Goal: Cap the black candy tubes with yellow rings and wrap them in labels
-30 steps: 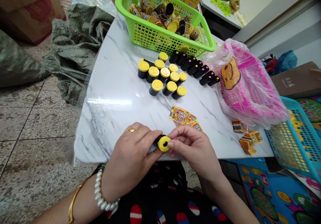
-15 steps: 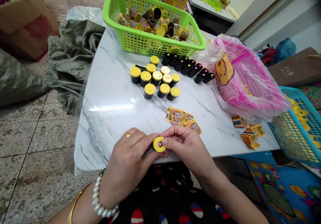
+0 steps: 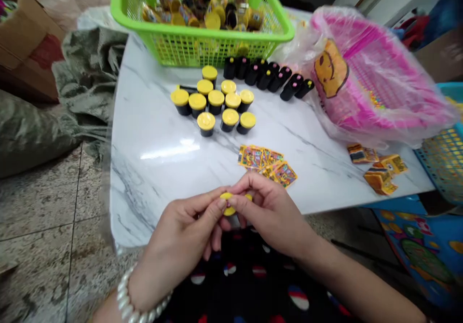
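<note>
My left hand [image 3: 188, 226] and my right hand [image 3: 269, 209] meet at the near edge of the white marble table [image 3: 162, 135]. Together they pinch a small black tube with a yellow cap [image 3: 230, 203]; fingertips of both press on the cap. Just beyond them lies a pile of colourful stickers [image 3: 269, 163]. Further back stand several black tubes with yellow caps [image 3: 217, 103], and a row of uncapped black tubes [image 3: 269, 77].
A green basket [image 3: 202, 48] of labelled tubes sits at the table's far edge. A pink basket in a plastic bag [image 3: 365, 87] lies at the right, small orange packets [image 3: 379, 168] beside it, a blue basket [image 3: 444, 164] further right. Grey sacks [image 3: 83, 77] lie on the floor left.
The view has tilted down and moved closer. My fingers have closed further over the yellow cap, which now shows less than before.
</note>
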